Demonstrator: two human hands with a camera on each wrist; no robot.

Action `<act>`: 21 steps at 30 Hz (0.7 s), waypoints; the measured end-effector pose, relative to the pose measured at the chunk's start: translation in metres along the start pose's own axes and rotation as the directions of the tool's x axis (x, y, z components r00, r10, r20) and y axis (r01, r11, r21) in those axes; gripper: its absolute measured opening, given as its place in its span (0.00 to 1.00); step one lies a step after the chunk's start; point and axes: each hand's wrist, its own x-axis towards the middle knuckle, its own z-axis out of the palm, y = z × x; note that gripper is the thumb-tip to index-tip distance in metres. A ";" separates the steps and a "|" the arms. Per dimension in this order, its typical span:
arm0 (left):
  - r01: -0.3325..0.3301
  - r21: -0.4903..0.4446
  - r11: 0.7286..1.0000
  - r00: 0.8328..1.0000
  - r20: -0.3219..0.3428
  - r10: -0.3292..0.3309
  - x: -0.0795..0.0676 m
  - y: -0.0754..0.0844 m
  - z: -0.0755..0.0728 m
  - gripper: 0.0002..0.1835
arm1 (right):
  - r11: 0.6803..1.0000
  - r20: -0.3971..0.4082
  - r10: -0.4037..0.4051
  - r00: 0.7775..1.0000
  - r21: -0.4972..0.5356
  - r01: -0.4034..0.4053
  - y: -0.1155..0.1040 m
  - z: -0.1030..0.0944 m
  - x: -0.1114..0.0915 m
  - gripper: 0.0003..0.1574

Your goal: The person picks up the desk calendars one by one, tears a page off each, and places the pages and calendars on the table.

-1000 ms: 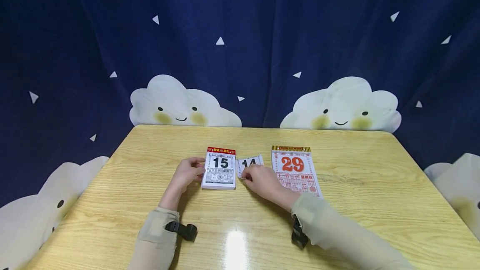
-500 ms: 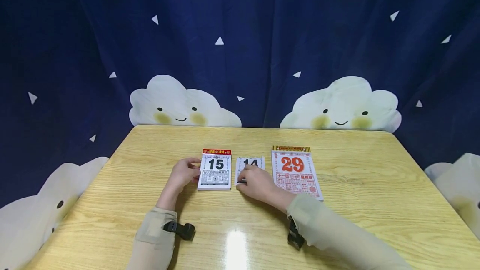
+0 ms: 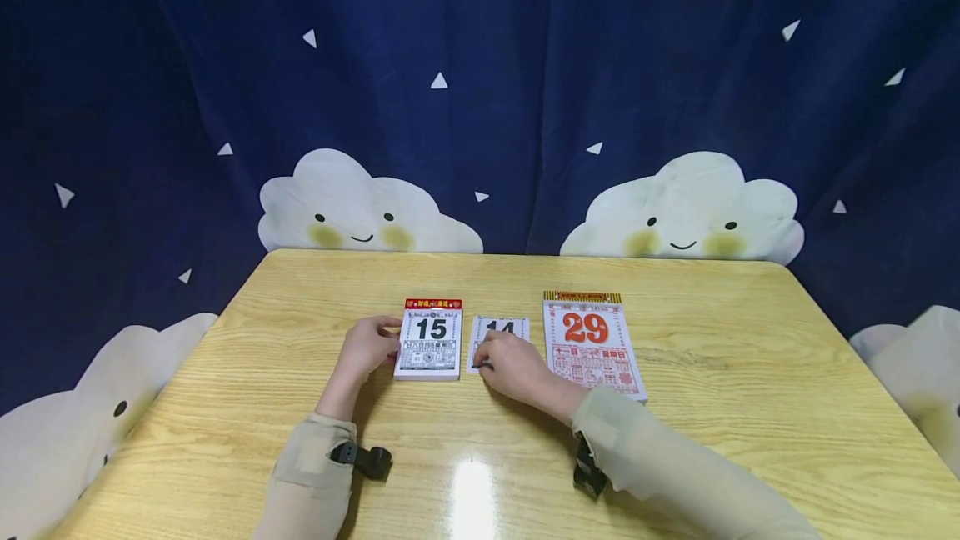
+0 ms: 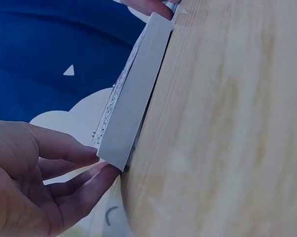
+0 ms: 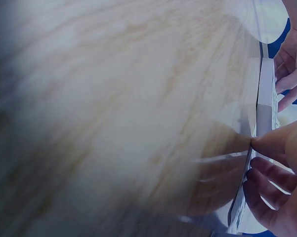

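Note:
In the head view, a thick tear-off calendar with a red header and a black 15 lies on the wooden table. My left hand pinches its left side, thumb and fingers meeting the edge of the block in the left wrist view. To its right is a loose calendar page with a black 14, partly hidden under my right hand. The right wrist view has the thumb and bent fingertips touching that page, flat on the table.
A larger calendar with a gold-striped header and a red 29 lies just right of the page. A dark blue curtain with white clouds stands behind the wooden table.
The 15 calendar has slid slightly left with my left hand. The tilted 14 page has straightened and come a little nearer; my right hand has shifted slightly left with it.

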 end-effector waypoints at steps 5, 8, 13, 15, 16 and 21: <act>-0.010 0.022 1.000 1.000 -0.010 0.011 -0.001 0.001 0.000 0.23 | 1.000 0.000 -0.009 1.000 -0.001 0.009 0.000 -0.001 0.000 0.09; -0.015 0.035 0.999 1.000 -0.019 0.015 -0.001 0.001 0.001 0.22 | 1.000 0.008 -0.001 1.000 0.008 0.001 -0.001 -0.002 0.000 0.10; -0.016 0.057 0.998 0.999 -0.038 0.019 -0.003 0.000 0.001 0.21 | 1.000 0.001 0.012 1.000 0.004 -0.012 -0.002 -0.003 -0.001 0.09; -0.037 0.123 0.992 0.997 -0.061 0.045 -0.004 0.002 -0.001 0.19 | 1.000 -0.011 0.016 1.000 -0.007 -0.016 -0.001 -0.005 -0.001 0.08; -0.048 0.156 0.987 0.995 -0.074 0.060 -0.005 0.005 -0.002 0.19 | 1.000 -0.018 0.016 1.000 -0.010 -0.016 -0.001 -0.006 -0.001 0.07; -0.108 0.268 0.957 0.982 -0.122 0.144 -0.010 0.018 -0.006 0.17 | 0.999 -0.048 0.051 0.998 -0.009 -0.051 0.006 -0.017 -0.002 0.06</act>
